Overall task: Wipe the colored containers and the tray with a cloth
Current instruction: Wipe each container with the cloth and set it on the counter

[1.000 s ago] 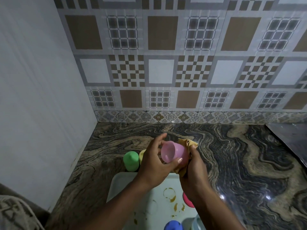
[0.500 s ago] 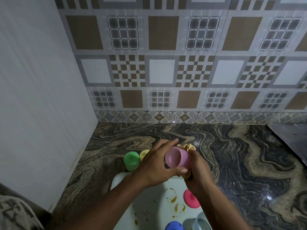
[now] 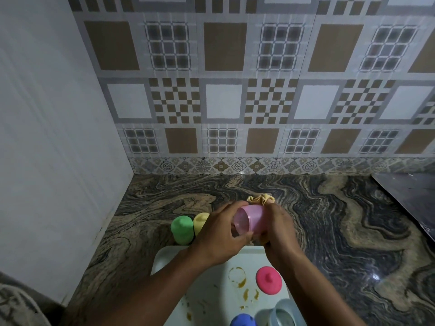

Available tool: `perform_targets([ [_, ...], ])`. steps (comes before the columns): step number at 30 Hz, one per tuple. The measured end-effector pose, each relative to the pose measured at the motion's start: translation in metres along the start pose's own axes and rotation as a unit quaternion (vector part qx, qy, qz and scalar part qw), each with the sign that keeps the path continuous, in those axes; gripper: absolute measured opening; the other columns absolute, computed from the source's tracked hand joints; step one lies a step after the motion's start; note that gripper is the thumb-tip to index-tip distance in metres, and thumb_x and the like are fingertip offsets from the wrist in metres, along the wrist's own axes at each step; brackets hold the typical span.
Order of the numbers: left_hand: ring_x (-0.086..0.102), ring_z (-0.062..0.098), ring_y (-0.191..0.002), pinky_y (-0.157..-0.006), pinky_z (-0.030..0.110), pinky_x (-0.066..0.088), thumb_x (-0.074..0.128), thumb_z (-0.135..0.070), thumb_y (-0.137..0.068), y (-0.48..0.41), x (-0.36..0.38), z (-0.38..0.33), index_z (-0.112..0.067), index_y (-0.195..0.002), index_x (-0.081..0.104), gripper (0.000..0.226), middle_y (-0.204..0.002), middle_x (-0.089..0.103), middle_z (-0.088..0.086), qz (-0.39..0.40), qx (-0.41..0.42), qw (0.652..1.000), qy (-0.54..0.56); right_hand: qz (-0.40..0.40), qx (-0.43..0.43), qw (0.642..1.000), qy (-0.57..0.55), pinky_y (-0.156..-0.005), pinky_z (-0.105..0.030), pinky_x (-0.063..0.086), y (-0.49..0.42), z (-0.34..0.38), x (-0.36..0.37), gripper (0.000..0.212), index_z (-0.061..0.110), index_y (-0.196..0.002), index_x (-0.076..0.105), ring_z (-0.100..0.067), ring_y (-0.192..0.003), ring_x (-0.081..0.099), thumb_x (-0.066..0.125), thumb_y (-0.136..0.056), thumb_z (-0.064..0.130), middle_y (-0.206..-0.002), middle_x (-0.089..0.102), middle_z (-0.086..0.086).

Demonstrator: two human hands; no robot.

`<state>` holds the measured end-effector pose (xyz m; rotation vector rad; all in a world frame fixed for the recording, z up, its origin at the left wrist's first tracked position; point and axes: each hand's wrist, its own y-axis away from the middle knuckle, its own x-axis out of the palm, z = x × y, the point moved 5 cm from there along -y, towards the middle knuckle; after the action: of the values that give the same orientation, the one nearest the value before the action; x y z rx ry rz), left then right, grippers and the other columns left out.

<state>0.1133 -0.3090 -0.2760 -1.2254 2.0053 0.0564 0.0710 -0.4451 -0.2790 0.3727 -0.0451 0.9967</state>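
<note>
Holding pink container (image 3: pixel 254 218) by rim with left hand (image 3: pixel 219 241), clutching cloth (image 3: pixel 261 198) against base with right hand (image 3: pixel 279 229); likely light, stiff, slippery.

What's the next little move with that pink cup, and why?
Probably twist the pink cup a little with the left hand against the cloth that the right hand presses round its base: both hands grip it, so wiping looks unfinished.
</note>
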Motion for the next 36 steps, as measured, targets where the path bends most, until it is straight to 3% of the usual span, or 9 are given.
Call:
perform_targets([
  [4, 0.048, 0.013, -0.133, -0.105, 0.027, 0.045, 0.068, -0.033, -0.083, 0.001, 0.001, -0.006, -0.022, -0.15, 0.039, 0.074, -0.148, 0.042, -0.006, 0.032, 0.118, 0.989, -0.079, -0.002, 0.008, 1.0, 0.004, -0.05, -0.033, 0.05, -0.001, -0.004, -0.001, 0.028, 0.006, -0.094, 0.067, -0.03, -0.073, 0.062, 0.043, -0.1, 0.019, -0.081, 0.065, -0.016],
  [9, 0.065, 0.0, -0.105, -0.091, 0.03, 0.057, 0.081, -0.062, -0.063, 0.0, 0.005, 0.019, -0.032, -0.138, 0.051, 0.086, -0.126, 0.064, -0.011, -0.019, -0.081, 0.993, 0.087, -0.002, 0.0, 1.0, 0.015, -0.049, -0.031, 0.041, -0.01, -0.01, -0.003, 0.033, -0.002, -0.101, 0.063, -0.028, -0.065, 0.055, 0.041, -0.1, 0.023, -0.081, 0.061, -0.022],
  [15, 0.053, 0.012, -0.125, -0.105, 0.029, 0.045, 0.078, -0.037, -0.078, -0.01, -0.01, 0.006, -0.019, -0.146, 0.047, 0.077, -0.141, 0.053, 0.001, -0.009, 0.07, 0.996, -0.049, 0.009, 0.011, 1.0, 0.014, -0.042, -0.025, 0.038, -0.017, -0.01, 0.005, 0.033, -0.001, -0.107, 0.061, -0.026, -0.061, 0.055, 0.04, -0.099, 0.024, -0.084, 0.059, -0.019],
  [18, 0.059, 0.005, -0.116, -0.096, 0.027, 0.052, 0.082, -0.053, -0.069, -0.014, -0.015, 0.016, -0.027, -0.146, 0.045, 0.089, -0.137, 0.057, -0.005, -0.024, -0.029, 0.999, 0.012, 0.017, -0.008, 1.0, 0.012, -0.048, -0.025, 0.041, -0.018, 0.001, 0.014, 0.033, -0.001, -0.106, 0.063, -0.026, -0.068, 0.056, 0.041, -0.101, 0.023, -0.085, 0.06, -0.018],
  [20, 0.068, 0.004, -0.098, -0.083, 0.034, 0.06, 0.083, -0.046, -0.069, -0.011, -0.014, 0.024, -0.031, -0.133, 0.055, 0.072, -0.118, 0.068, -0.008, -0.059, -0.07, 0.994, 0.054, 0.021, -0.024, 0.999, 0.022, -0.053, -0.028, 0.041, -0.018, 0.004, 0.02, 0.03, 0.003, -0.096, 0.064, -0.025, -0.071, 0.055, 0.04, -0.102, 0.021, -0.08, 0.06, -0.014],
  [23, 0.064, 0.011, -0.11, -0.092, 0.031, 0.055, 0.08, -0.023, -0.075, -0.006, -0.015, 0.02, -0.022, -0.137, 0.055, 0.067, -0.126, 0.062, -0.002, -0.05, 0.019, 0.999, 0.002, 0.019, -0.018, 0.999, 0.024, -0.046, -0.024, 0.043, -0.019, -0.003, 0.025, 0.029, 0.009, -0.09, 0.062, -0.024, -0.061, 0.057, 0.039, -0.101, 0.022, -0.072, 0.061, -0.01],
  [26, 0.051, 0.01, -0.127, -0.104, 0.025, 0.045, 0.079, -0.026, -0.079, -0.003, -0.02, 0.015, -0.017, -0.147, 0.045, 0.077, -0.142, 0.049, -0.002, -0.015, 0.107, 0.992, -0.071, 0.017, 0.003, 1.0, 0.006, -0.048, -0.026, 0.045, -0.019, -0.011, 0.025, 0.028, 0.012, -0.09, 0.065, -0.024, -0.063, 0.06, 0.042, -0.099, 0.023, -0.072, 0.064, -0.008],
  [30, 0.062, 0.008, -0.109, -0.09, 0.033, 0.056, 0.081, -0.044, -0.071, -0.001, -0.016, 0.022, -0.029, -0.139, 0.05, 0.076, -0.127, 0.062, -0.007, -0.05, -0.036, 0.998, 0.031, 0.016, -0.016, 1.0, 0.009, -0.048, -0.027, 0.041, -0.017, -0.009, 0.024, 0.026, 0.01, -0.087, 0.06, -0.02, -0.052, 0.054, 0.041, -0.1, 0.022, -0.062, 0.058, -0.007],
  [36, 0.052, 0.019, -0.128, -0.1, 0.039, 0.049, 0.073, -0.021, -0.081, 0.002, -0.014, 0.006, -0.017, -0.145, 0.045, 0.07, -0.14, 0.047, 0.002, 0.015, 0.155, 0.983, -0.1, 0.029, 0.032, 0.999, 0.026, -0.037, -0.022, 0.036, -0.016, -0.011, 0.015, 0.027, 0.008, -0.088, 0.059, -0.022, -0.049, 0.048, 0.042, -0.099, 0.026, -0.062, 0.05, -0.01],
])
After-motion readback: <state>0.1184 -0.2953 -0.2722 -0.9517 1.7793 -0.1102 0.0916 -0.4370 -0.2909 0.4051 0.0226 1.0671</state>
